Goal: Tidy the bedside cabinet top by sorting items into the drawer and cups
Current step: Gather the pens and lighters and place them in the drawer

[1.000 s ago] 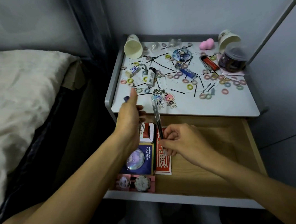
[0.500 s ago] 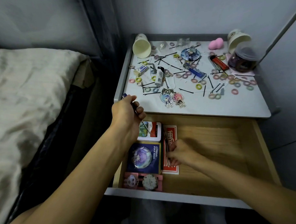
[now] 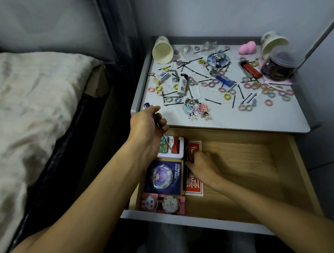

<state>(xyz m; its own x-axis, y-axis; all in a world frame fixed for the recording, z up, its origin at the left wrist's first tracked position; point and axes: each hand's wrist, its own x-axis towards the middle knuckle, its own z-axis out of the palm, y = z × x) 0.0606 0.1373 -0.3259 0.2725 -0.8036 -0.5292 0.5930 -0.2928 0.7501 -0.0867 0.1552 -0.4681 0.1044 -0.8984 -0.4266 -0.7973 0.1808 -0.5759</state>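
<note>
cluttered grey cabinet top (image 3: 247,117) above open wooden drawer (image 3: 258,172): right hand (image 3: 205,167), grip blurred, places thin dark pen (image 3: 184,180) inside; left hand (image 3: 145,127) grips blue-capped pen (image 3: 147,105), likely next.

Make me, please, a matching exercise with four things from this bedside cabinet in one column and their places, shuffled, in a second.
Things:
1. pink sponge
2. red packet
3. blue lighter
4. blue-capped pen

Places:
A. lying in the open drawer
B. gripped in the left hand
C. near the back edge of the cabinet top
D. around the middle of the cabinet top

Pairs: 1-C, 2-A, 3-D, 4-B
</note>
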